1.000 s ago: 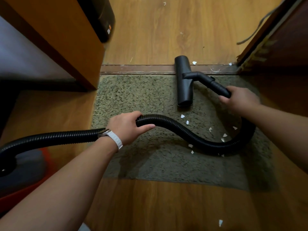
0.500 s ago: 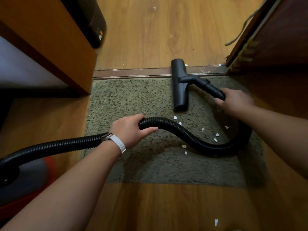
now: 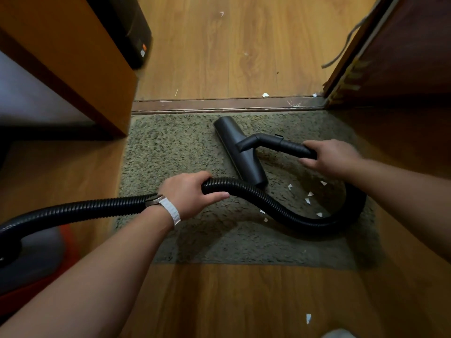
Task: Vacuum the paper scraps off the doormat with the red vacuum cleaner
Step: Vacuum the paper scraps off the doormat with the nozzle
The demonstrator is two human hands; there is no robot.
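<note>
Nozzle on doormat, beyond right hand

Dim warm light, wide-angle edge distortion.

Floor, cabinet, sill and door around the hands

Beyond the left hand and off to its left stands an orange-brown cabinet, its near corner down on the plank floor. A black box with a small orange and white label sits against the cabinet's far side. A dark sill crosses the floor beyond both hands, from the cabinet to the door. That dark brown door stands beyond the right hand and to its right, its lower edge frayed. A grey cord runs down beside the door's edge to the floor.
</note>
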